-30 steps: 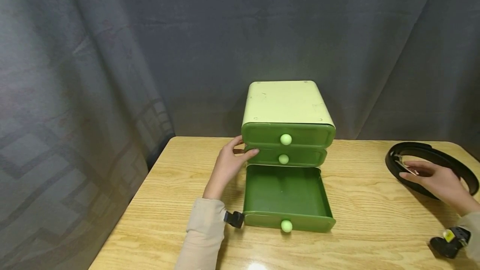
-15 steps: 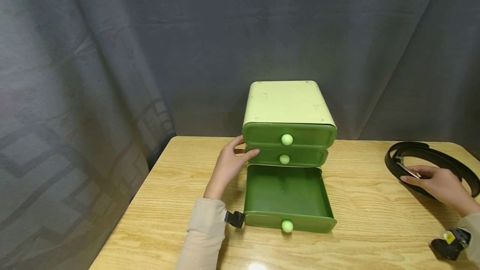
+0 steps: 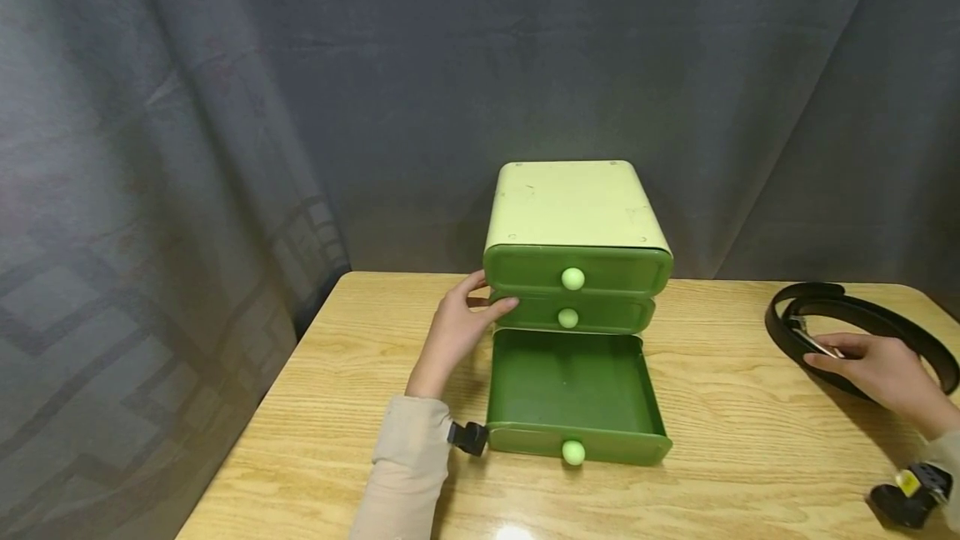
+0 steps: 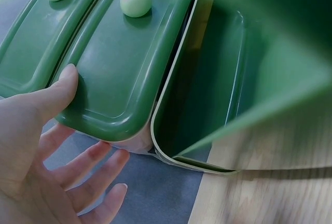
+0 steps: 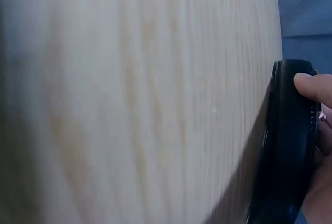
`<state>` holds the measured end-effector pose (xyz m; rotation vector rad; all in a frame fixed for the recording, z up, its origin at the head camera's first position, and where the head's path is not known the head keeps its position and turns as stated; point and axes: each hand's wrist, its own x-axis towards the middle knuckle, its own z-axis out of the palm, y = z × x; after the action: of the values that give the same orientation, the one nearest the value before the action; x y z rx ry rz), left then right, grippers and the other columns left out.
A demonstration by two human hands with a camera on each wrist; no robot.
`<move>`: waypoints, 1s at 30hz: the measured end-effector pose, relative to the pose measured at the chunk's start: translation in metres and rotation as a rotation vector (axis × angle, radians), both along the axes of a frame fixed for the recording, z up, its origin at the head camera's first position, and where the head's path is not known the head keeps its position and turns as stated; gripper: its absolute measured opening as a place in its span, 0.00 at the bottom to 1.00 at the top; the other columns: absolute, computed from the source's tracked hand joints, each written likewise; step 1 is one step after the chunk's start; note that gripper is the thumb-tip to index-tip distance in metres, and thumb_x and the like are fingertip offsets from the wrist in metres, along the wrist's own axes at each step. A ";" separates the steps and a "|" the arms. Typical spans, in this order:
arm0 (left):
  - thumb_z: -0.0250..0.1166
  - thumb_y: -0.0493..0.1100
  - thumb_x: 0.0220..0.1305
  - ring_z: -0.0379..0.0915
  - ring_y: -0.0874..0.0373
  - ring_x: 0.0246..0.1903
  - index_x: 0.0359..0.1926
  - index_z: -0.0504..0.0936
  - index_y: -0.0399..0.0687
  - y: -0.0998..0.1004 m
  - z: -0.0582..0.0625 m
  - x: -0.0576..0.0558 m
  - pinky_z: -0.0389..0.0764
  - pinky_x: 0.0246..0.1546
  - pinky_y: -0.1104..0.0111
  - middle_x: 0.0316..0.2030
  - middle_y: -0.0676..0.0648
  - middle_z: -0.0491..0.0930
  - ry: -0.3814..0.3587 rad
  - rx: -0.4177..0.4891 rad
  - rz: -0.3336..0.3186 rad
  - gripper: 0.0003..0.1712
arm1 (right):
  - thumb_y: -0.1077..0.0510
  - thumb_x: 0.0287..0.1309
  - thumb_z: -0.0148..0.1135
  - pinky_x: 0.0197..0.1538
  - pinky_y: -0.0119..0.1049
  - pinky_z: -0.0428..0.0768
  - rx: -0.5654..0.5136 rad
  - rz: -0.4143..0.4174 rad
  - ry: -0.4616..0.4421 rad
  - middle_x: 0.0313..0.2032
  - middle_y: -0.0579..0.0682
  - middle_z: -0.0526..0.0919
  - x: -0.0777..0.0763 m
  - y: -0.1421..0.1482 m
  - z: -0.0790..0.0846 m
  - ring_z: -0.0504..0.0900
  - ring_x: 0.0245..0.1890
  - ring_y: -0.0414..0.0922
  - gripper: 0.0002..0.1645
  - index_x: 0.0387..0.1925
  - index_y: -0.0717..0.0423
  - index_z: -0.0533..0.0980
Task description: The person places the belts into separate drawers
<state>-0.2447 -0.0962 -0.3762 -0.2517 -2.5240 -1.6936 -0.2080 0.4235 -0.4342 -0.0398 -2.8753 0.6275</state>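
Observation:
A small cabinet (image 3: 577,202) with a pale yellow-green top and three green drawers stands on the table. Its bottom drawer (image 3: 525,438) is pulled out, with nothing in it. My left hand (image 3: 457,327) holds the cabinet's left front corner: the thumb lies on the front of the middle drawer (image 4: 124,63), the other fingers along the side. At the far right, my right hand (image 3: 881,365) grips a coiled black belt (image 3: 782,332) by its metal buckle (image 3: 823,346). In the right wrist view the thumb is on the edge of the belt (image 5: 288,146); most other fingers are out of sight.
The wooden table (image 3: 720,473) extends in front of the cabinet and on both sides of it. A dark grey curtain (image 3: 420,107) hangs behind the table and along its left. Round pale green knobs stick out from the drawer fronts.
The belt's coil has shifted slightly left, and the right wrist has moved a little right and down. My left hand, the cabinet and its drawers have stayed put.

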 end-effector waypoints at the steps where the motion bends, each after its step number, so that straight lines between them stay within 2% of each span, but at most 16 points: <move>1: 0.72 0.54 0.60 0.75 0.45 0.55 0.66 0.75 0.58 0.000 0.000 0.000 0.80 0.50 0.55 0.63 0.44 0.73 0.000 -0.001 0.000 0.33 | 0.50 0.60 0.69 0.31 0.54 0.76 0.008 0.005 0.009 0.45 0.82 0.75 0.001 0.000 0.001 0.77 0.37 0.72 0.35 0.49 0.82 0.74; 3: 0.72 0.54 0.60 0.75 0.45 0.55 0.66 0.75 0.59 0.000 0.000 0.000 0.80 0.49 0.56 0.63 0.45 0.73 0.001 -0.002 -0.001 0.33 | 0.50 0.61 0.69 0.27 0.48 0.75 0.019 0.016 0.028 0.44 0.81 0.75 0.005 -0.002 0.002 0.78 0.28 0.64 0.34 0.48 0.82 0.74; 5: 0.72 0.54 0.61 0.75 0.45 0.55 0.66 0.75 0.58 0.000 0.000 0.000 0.80 0.49 0.56 0.63 0.45 0.73 0.002 0.000 -0.004 0.33 | 0.51 0.62 0.68 0.24 0.41 0.69 0.022 0.015 0.057 0.41 0.78 0.77 0.009 -0.005 0.003 0.73 0.22 0.53 0.33 0.48 0.82 0.74; 7: 0.72 0.54 0.61 0.75 0.46 0.55 0.66 0.75 0.59 0.001 0.000 0.000 0.80 0.49 0.57 0.63 0.45 0.73 0.002 0.001 -0.004 0.33 | 0.52 0.62 0.68 0.23 0.37 0.64 0.013 0.009 0.090 0.37 0.74 0.78 0.012 -0.008 0.004 0.66 0.20 0.44 0.32 0.47 0.82 0.75; 9: 0.72 0.54 0.60 0.75 0.46 0.55 0.66 0.75 0.59 0.001 0.000 -0.001 0.80 0.49 0.56 0.63 0.45 0.73 0.002 0.000 -0.003 0.33 | 0.53 0.63 0.67 0.22 0.35 0.60 0.003 -0.002 0.121 0.31 0.67 0.79 0.016 -0.011 0.007 0.62 0.19 0.40 0.31 0.46 0.82 0.75; 11: 0.72 0.54 0.60 0.75 0.45 0.55 0.66 0.75 0.59 0.000 0.000 0.000 0.80 0.49 0.56 0.63 0.45 0.72 0.000 -0.003 -0.001 0.33 | 0.53 0.64 0.66 0.21 0.35 0.61 -0.008 -0.013 0.137 0.27 0.61 0.78 0.019 -0.014 0.011 0.62 0.19 0.39 0.30 0.47 0.82 0.74; 15: 0.72 0.54 0.60 0.75 0.46 0.55 0.66 0.75 0.59 0.000 0.000 0.000 0.80 0.49 0.56 0.63 0.45 0.73 -0.002 -0.004 0.001 0.33 | 0.52 0.65 0.65 0.23 0.35 0.63 -0.011 -0.023 0.131 0.31 0.65 0.78 0.026 -0.020 0.020 0.67 0.23 0.43 0.31 0.50 0.81 0.73; 18: 0.72 0.54 0.60 0.75 0.46 0.55 0.65 0.75 0.59 0.000 0.000 0.000 0.80 0.49 0.57 0.62 0.45 0.73 -0.001 -0.004 0.002 0.33 | 0.51 0.68 0.62 0.24 0.35 0.62 -0.022 -0.030 0.112 0.28 0.64 0.75 0.032 -0.026 0.024 0.66 0.23 0.44 0.32 0.52 0.80 0.71; 21: 0.73 0.54 0.60 0.76 0.47 0.54 0.65 0.76 0.59 0.000 0.000 0.000 0.80 0.48 0.57 0.62 0.46 0.73 0.005 -0.002 0.002 0.32 | 0.52 0.70 0.60 0.23 0.35 0.57 -0.051 -0.049 0.130 0.23 0.53 0.68 0.039 -0.032 0.025 0.60 0.20 0.41 0.30 0.53 0.79 0.70; 23: 0.72 0.54 0.60 0.76 0.47 0.54 0.65 0.76 0.59 0.000 0.000 0.000 0.80 0.49 0.57 0.62 0.46 0.74 0.006 -0.001 0.001 0.32 | 0.53 0.69 0.60 0.23 0.34 0.56 -0.075 -0.062 0.165 0.22 0.49 0.64 0.044 -0.035 0.027 0.58 0.19 0.39 0.28 0.53 0.77 0.71; 24: 0.72 0.54 0.60 0.76 0.47 0.54 0.65 0.76 0.59 0.000 0.000 0.000 0.80 0.49 0.57 0.62 0.45 0.73 0.006 0.000 0.000 0.32 | 0.53 0.69 0.61 0.22 0.34 0.56 -0.089 -0.067 0.186 0.22 0.49 0.64 0.046 -0.036 0.028 0.59 0.18 0.38 0.25 0.52 0.73 0.74; 26: 0.72 0.54 0.60 0.75 0.47 0.55 0.65 0.76 0.60 0.000 -0.001 -0.001 0.80 0.49 0.56 0.62 0.45 0.73 0.006 -0.001 -0.001 0.32 | 0.54 0.67 0.63 0.21 0.33 0.57 -0.127 -0.068 0.225 0.22 0.45 0.66 0.050 -0.039 0.029 0.60 0.18 0.36 0.12 0.50 0.49 0.80; 27: 0.72 0.54 0.60 0.75 0.47 0.55 0.65 0.75 0.60 0.000 0.000 0.000 0.80 0.49 0.56 0.62 0.45 0.73 0.005 -0.002 -0.002 0.32 | 0.54 0.66 0.63 0.20 0.33 0.58 -0.145 -0.066 0.237 0.22 0.43 0.66 0.052 -0.040 0.030 0.60 0.18 0.36 0.12 0.48 0.35 0.79; 29: 0.72 0.54 0.60 0.75 0.47 0.55 0.65 0.75 0.60 0.000 0.000 0.000 0.80 0.49 0.56 0.63 0.46 0.73 0.004 -0.005 -0.003 0.32 | 0.55 0.65 0.65 0.19 0.33 0.58 -0.174 -0.058 0.255 0.21 0.41 0.68 0.056 -0.043 0.031 0.61 0.17 0.36 0.24 0.42 0.14 0.70; 30: 0.72 0.54 0.61 0.75 0.47 0.55 0.66 0.75 0.60 0.000 0.000 0.000 0.80 0.49 0.56 0.63 0.46 0.73 0.004 -0.006 -0.004 0.32 | 0.56 0.64 0.65 0.19 0.33 0.59 -0.188 -0.052 0.266 0.21 0.40 0.68 0.058 -0.044 0.032 0.62 0.17 0.35 0.30 0.38 0.08 0.64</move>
<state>-0.2452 -0.0962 -0.3762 -0.2601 -2.5274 -1.6858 -0.1501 0.3793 -0.4024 -0.0533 -2.5461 0.8235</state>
